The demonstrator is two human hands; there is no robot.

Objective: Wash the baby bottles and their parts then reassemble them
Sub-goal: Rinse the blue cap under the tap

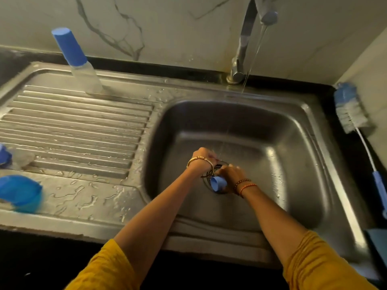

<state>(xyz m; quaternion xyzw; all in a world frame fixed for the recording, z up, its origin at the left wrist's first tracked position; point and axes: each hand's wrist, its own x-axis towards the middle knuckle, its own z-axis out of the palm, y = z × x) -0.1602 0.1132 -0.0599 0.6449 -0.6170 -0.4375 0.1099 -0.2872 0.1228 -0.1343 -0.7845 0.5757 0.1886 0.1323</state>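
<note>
Here, a blue bottle part is being gripped by the right hand, at five o'clock from the left hand, whose grip cannot be told.

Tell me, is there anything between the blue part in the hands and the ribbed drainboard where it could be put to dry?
Nothing visible. The right hand holds the blue part low in the basin; only the basin wall rises before the drainboard, whose ribbed middle is bare. The assembled bottle stands at its back edge.

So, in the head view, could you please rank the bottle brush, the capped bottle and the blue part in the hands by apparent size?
1. bottle brush
2. capped bottle
3. blue part, partly hidden by the right hand
</note>
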